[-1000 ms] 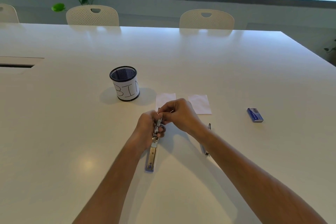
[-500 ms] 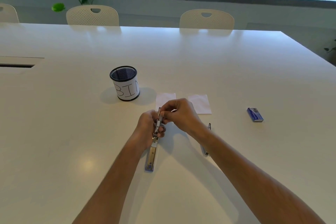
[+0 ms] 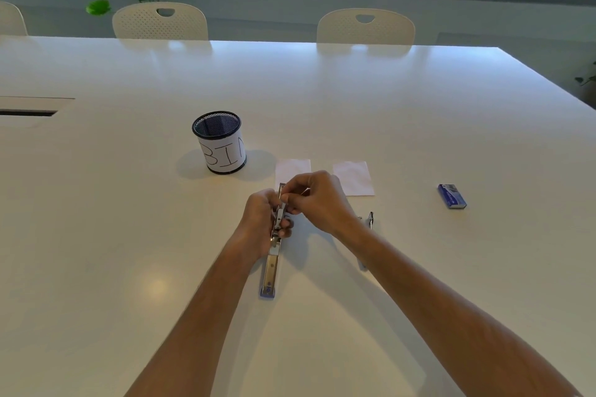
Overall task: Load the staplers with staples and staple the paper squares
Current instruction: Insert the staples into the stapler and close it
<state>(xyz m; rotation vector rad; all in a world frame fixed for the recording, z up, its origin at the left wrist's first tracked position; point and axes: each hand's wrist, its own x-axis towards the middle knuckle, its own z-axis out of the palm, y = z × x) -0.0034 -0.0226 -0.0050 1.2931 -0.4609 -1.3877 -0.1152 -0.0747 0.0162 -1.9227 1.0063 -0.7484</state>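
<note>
So the stapler [image 3: 272,255] is flipped wide open and lying flat on the table [image 3: 322,100], near the middle of the near edge, so the staple channel faces up. Left hand [image 3: 261,219] is curled around the far half of it, I'd guess just to keep it from sliding. Right hand [image 3: 317,200] is pinching something tiny right over the channel, probably a strip of staples, but it's too small to tell for sure. Two paper squares [image 3: 354,178] sit just beyond the hands, waiting their turn. Second stapler [image 3: 367,229] is mostly hidden behind the right wrist. Blue staple box [image 3: 452,196] is off toward the right edge, and a mesh cup [image 3: 220,142] labelled BIN is further back on the left. Loading's not done yet, I'd say.
</note>
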